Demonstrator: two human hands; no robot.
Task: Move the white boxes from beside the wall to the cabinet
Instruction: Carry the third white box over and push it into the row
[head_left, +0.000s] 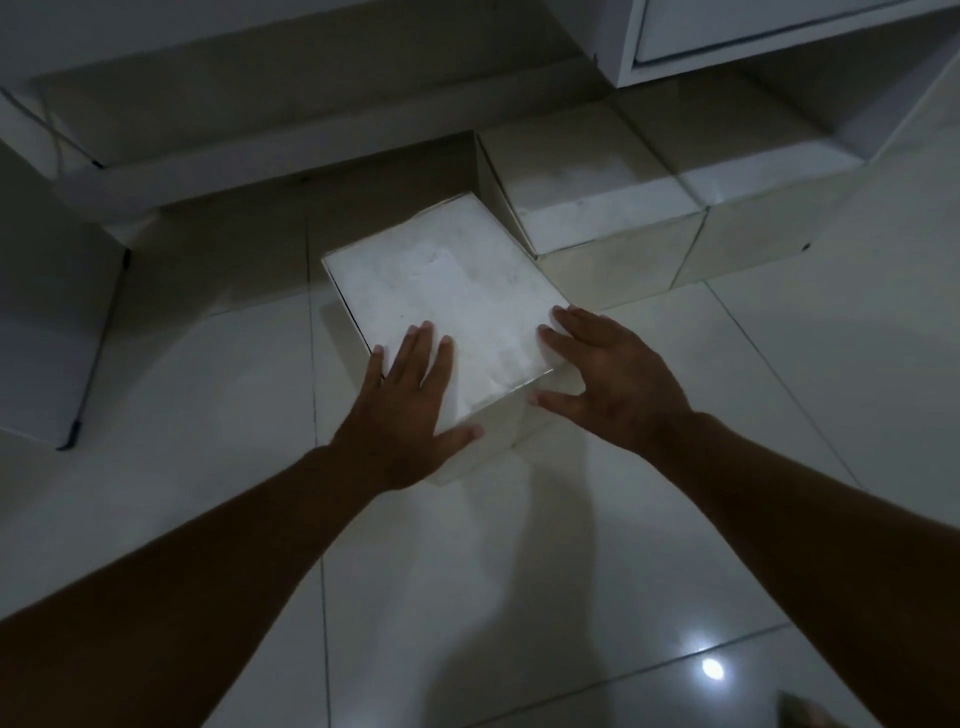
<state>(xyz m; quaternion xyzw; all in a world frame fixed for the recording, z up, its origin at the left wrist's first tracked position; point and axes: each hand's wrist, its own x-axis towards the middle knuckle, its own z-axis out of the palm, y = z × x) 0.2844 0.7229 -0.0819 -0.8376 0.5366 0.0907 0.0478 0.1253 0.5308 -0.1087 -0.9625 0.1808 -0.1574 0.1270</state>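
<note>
I have both hands down on the nearest white box (441, 317), which sits on the tiled floor (519, 571) a little out from the wall, turned at an angle to the tile lines. My left hand (410, 415) lies flat on the near left part of the lid, fingers spread and pointing away from me, thumb stretched along the near edge. My right hand (613, 379) covers the near right corner, fingers fanned over the top and thumb dropped down the side face. Neither hand is clenched and neither has closed round the box; they are splayed and resting on it, which I judge is to steady it and find the edges before taking it from both sides. A box this wide, with a loose-looking lid, wants a two-handed hold low on the walls, not a pinch at the top.

Behind it, two more white boxes (587, 187) stand side by side, touching, pushed back under the overhang by the wall. They look untouched, so I reckon the job is at an early stage. The white cabinet (727, 47) shows at the top right, with a shelf opening beneath it. The light is dim, so I cannot tell whether the lid is taped.
</note>
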